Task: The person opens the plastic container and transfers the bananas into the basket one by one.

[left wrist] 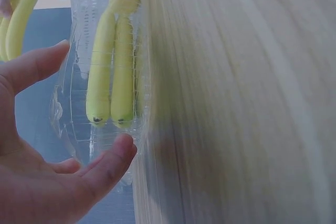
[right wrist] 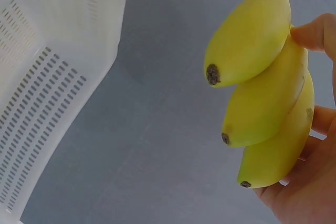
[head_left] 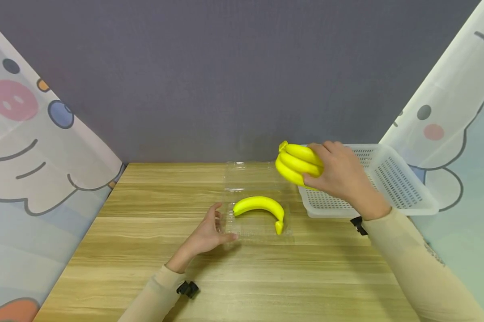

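My right hand (head_left: 338,172) grips a bunch of yellow bananas (head_left: 296,163), held up by the near left corner of the white basket. In the right wrist view, several dark-tipped fruits of this bunch (right wrist: 265,90) show, with the thumb (right wrist: 312,32) against one side. An open clear plastic clamshell box (head_left: 246,228) lies on the table, its lid folded back toward the wall. Inside it is another bunch of bananas (head_left: 262,203); at least two joined fruits show in the left wrist view. My left hand (head_left: 207,232) spreads its thumb and fingers at the box's left side.
The white slatted plastic basket (head_left: 419,210) stands at the back right of the wooden table (head_left: 145,250). A grey wall (head_left: 226,80) rises behind the table. Cartoon-printed panels (head_left: 57,147) flank both sides.
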Tool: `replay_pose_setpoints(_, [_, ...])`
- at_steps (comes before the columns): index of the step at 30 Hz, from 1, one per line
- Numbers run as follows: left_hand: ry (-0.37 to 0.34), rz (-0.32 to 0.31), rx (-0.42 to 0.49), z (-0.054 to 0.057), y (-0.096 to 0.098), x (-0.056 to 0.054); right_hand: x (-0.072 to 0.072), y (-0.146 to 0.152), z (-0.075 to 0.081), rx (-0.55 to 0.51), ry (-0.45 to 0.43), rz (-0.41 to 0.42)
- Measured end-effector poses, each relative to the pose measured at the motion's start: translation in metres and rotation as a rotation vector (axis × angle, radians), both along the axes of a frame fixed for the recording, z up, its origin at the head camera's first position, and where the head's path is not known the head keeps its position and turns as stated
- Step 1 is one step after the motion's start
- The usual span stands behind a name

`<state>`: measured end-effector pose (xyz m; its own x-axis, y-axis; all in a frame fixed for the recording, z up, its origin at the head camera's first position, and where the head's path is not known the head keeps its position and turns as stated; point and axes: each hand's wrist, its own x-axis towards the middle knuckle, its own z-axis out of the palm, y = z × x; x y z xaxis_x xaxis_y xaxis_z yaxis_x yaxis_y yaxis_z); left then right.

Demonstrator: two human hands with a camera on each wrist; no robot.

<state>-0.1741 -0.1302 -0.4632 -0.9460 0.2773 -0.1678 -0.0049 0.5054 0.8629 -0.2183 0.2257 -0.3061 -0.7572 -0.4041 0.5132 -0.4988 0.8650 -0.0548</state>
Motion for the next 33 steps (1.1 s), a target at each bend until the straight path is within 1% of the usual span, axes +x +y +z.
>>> replay_pose_setpoints(2, [-0.001,0.000,0.000,-0.001,0.000,0.000,-0.001,0.003,-0.001,-0.005,-0.020,-0.013])
replay_pose_setpoints(7, [-0.005,0.002,0.010,-0.002,0.000,0.001,-0.004,0.012,-0.002,-0.015,-0.097,-0.081])
replay_pose_setpoints(9, [-0.005,0.001,0.014,-0.001,0.000,0.001,-0.004,0.015,-0.003,-0.018,-0.111,-0.102])
replay_pose_setpoints(16, [-0.011,0.004,0.020,-0.001,-0.002,0.002,-0.008,0.024,-0.008,-0.037,-0.087,-0.111])
replay_pose_setpoints(23, [-0.009,0.010,0.021,-0.002,-0.001,0.001,-0.012,0.034,-0.012,-0.050,-0.068,-0.138])
replay_pose_setpoints(29, [-0.016,0.011,0.021,-0.001,-0.001,0.000,-0.016,0.042,-0.015,-0.053,-0.030,-0.133])
replay_pose_setpoints(33, [-0.013,0.007,0.021,-0.001,-0.001,0.000,-0.018,0.048,-0.016,-0.041,-0.040,-0.151])
